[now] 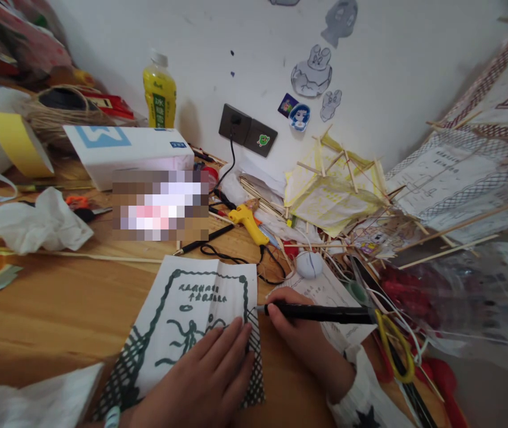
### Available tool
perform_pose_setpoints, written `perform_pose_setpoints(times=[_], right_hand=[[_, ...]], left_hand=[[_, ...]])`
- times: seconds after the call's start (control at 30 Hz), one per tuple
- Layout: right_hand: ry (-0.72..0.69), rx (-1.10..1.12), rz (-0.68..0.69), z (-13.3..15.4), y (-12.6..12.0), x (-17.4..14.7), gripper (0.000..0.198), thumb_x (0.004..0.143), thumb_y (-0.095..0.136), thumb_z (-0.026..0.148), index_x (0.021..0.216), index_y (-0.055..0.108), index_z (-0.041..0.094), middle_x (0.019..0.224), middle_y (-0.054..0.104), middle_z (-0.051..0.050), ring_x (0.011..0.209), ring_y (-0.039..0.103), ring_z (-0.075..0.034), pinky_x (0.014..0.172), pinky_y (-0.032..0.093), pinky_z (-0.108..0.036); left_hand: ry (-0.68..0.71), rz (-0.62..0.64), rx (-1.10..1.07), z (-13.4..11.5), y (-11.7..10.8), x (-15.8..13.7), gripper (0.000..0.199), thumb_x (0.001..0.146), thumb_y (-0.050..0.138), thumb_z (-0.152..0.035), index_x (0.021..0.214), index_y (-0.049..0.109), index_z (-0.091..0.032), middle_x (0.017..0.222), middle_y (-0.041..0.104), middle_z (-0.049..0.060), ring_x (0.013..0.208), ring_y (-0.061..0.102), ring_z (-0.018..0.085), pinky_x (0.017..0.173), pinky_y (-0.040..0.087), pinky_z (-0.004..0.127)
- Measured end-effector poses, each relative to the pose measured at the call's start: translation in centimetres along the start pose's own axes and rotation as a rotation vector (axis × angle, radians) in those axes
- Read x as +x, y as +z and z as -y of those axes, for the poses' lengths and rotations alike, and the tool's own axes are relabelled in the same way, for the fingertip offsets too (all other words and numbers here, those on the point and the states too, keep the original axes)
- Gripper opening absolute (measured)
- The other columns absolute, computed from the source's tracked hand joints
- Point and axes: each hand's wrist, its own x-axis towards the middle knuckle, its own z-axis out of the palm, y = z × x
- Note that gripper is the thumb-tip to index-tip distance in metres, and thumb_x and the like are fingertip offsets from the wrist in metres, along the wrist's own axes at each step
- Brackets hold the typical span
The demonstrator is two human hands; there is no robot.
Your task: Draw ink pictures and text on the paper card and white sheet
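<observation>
Presently I have the left hand (209, 368) flat on the drawing (202, 312), the right hand (296, 333) clamped on a black pen (325, 313).
On my feed the hands are apart, the left with its fingers close together over part of the dark green design, the right pointing the pen's tip at the sheet's cross-hatched right border; I cannot tell whether the tip touches. The drawing lies toward the near side of the table (57, 315); past it I see a yellow glue gun (249, 223), and a crumpled tissue (44, 223) toward the left edge. Farther off, a yellow paper-and-stick frame (334, 190) stands toward the back right corner, and a white box (133, 169) lies before a yellow bottle (160, 95) near the back edge.
</observation>
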Motion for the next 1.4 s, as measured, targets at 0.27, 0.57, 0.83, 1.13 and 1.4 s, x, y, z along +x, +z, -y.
perform_pose_setpoints(times=[0.27,0.57,0.83,1.13,1.4], right_hand=[[-0.012,0.081,-0.022,0.2,-0.3,-0.3,0.01,0.082,0.05,0.022,0.076,0.058,0.02,0.062,0.058,0.001,0.057,0.055,-0.014,0.054,0.044,-0.024],[-0.138,0.008,0.101,1.1,-0.1,-0.2,0.013,0.079,0.049,0.018,0.072,0.06,0.02,0.062,0.063,0.0,0.058,0.059,-0.014,0.056,0.046,-0.024],[0.01,0.011,-0.092,0.2,0.1,-0.1,0.011,0.08,0.05,0.021,0.073,0.059,0.019,0.062,0.06,0.0,0.056,0.055,-0.014,0.053,0.044,-0.024],[-0.094,0.066,0.054,0.9,-0.2,-0.6,0.014,0.08,0.049,0.019,0.069,0.058,0.02,0.06,0.06,0.001,0.055,0.055,-0.013,0.052,0.044,-0.023],[-0.17,-0.022,0.066,1.4,0.1,-0.5,0.015,0.078,0.049,0.017,0.069,0.059,0.021,0.06,0.062,0.0,0.055,0.057,-0.014,0.053,0.045,-0.024]], left_hand=[[0.0,-0.041,0.034,-0.1,0.1,0.2,0.044,0.09,0.055,-0.036,0.125,0.058,-0.011,0.137,0.052,0.015,0.129,0.043,0.031,0.105,0.034,0.042],[0.009,-0.056,0.019,0.4,0.0,0.2,0.045,0.095,0.047,-0.044,0.126,0.058,-0.014,0.135,0.055,0.012,0.127,0.046,0.027,0.103,0.037,0.037],[0.014,-0.01,-0.011,0.4,-0.1,0.1,0.052,0.093,0.048,-0.051,0.126,0.059,-0.012,0.135,0.054,0.015,0.128,0.044,0.029,0.104,0.036,0.039],[-0.002,-0.033,0.017,0.3,0.3,0.1,0.052,0.094,0.046,-0.051,0.127,0.058,-0.013,0.135,0.054,0.013,0.129,0.044,0.029,0.103,0.037,0.039],[-0.02,-0.047,0.026,0.2,0.3,0.2,0.051,0.093,0.048,-0.049,0.129,0.056,-0.013,0.136,0.053,0.014,0.129,0.044,0.03,0.104,0.037,0.04]])
